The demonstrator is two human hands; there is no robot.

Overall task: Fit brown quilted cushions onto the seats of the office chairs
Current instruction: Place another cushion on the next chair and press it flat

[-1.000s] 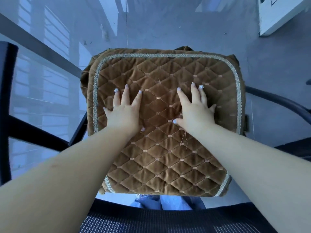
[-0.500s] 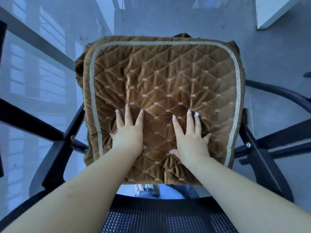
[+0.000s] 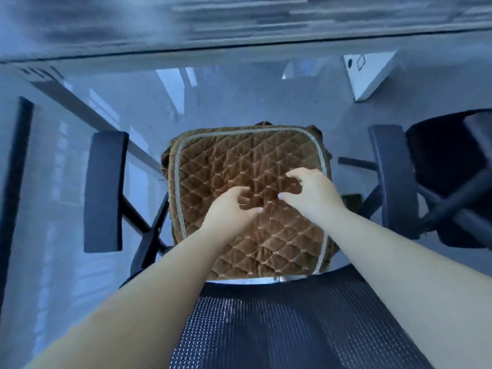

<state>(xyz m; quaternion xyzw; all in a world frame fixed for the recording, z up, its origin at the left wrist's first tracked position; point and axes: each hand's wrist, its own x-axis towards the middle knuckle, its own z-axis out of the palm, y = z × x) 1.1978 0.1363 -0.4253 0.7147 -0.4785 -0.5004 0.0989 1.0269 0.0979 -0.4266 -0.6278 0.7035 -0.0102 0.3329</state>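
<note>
A brown quilted cushion (image 3: 239,166) with pale braid trim lies flat over the seat of a black office chair, seen from above. Its cover hangs over the seat's edges. Both my hands hover over the cushion's middle. My left hand (image 3: 231,206) has its fingers curled, fingertips close to the fabric and holding nothing. My right hand (image 3: 311,193) is beside it, clawed the same way, thumb pointing toward the left hand. The chair's mesh backrest (image 3: 292,328) is nearest me, under my forearms.
Padded armrests stand on either side of the seat, the left armrest (image 3: 105,190) and the right armrest (image 3: 394,182). A second black chair (image 3: 452,169) sits close on the right. A white box (image 3: 367,75) lies on the glossy grey floor beyond.
My head has pulled back, so the chair looks smaller and both armrests show. Both hands slid back toward me from pressing flat on the cushion and now have curled, lifted fingers.
</note>
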